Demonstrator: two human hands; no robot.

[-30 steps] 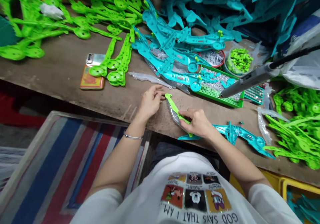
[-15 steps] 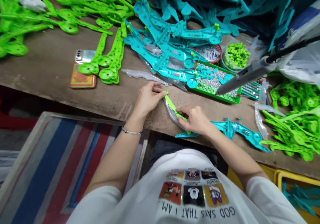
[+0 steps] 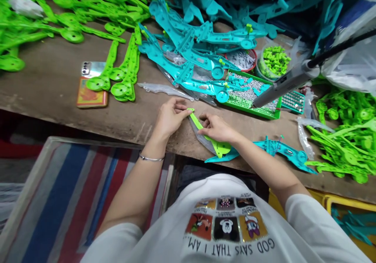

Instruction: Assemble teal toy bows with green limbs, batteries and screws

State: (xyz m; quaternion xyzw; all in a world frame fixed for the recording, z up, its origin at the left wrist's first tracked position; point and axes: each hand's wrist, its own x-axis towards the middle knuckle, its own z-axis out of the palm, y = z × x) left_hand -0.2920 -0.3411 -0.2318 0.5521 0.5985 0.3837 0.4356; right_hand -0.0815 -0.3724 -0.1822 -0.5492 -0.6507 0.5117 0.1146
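Note:
A long green plastic part (image 3: 219, 147) with a rounded end lies over a clear plastic piece (image 3: 205, 142) near the table's front edge. Its narrow upper tip is pinched between the thumb and fingers of my left hand (image 3: 172, 116). My right hand (image 3: 216, 127) is closed around its middle, thumb on the near side. Just below and to the right, a turquoise plastic part (image 3: 270, 147) lies along the edge, partly hidden by my right forearm. Another clear strip (image 3: 167, 90) rests beyond my left hand.
A grey electric screwdriver (image 3: 282, 84) hangs over a green tray (image 3: 266, 113) of small metal pieces. Turquoise parts (image 3: 188, 75) are stacked at the back. Green parts are heaped left (image 3: 73, 20) and right (image 3: 346, 137). A phone (image 3: 93, 69) sits beside an orange box (image 3: 92, 97).
My right hand has shifted up along the green part and turned, exposing the part's rounded lower end. My left hand keeps its pinch on the tip. The whole view has shifted slightly.

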